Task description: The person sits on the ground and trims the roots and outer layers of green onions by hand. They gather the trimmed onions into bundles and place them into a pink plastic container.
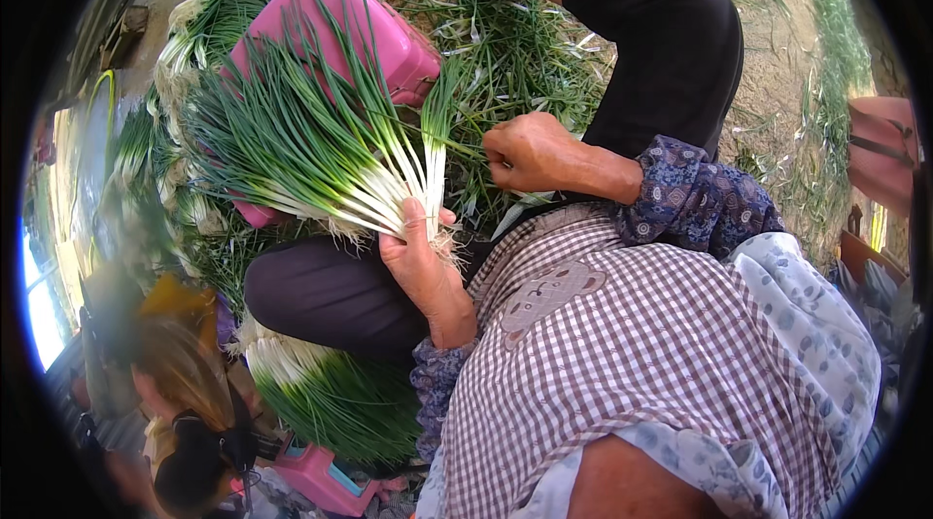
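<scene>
My left hand [426, 267] grips a fanned bunch of scallions [321, 147] near the white root ends, the thumb lying across the stalks. Their green leaves spread up and left over an upturned pink plastic stool or tub [386, 45]. One small cluster of scallions [434, 147] stands more upright at the right of the bunch. To the right of it, my right hand [536, 151] is curled into a loose fist, apart from the bunch. Nothing shows clearly between its fingers.
Loose scallion leaves and trimmings [517, 60] litter the ground between my legs. Piled scallions [182, 60] lie along the left. Another large bundle [313, 388] rests beside my left leg, near a pink stool [321, 479]. A blurred person [189, 439] is at the lower left.
</scene>
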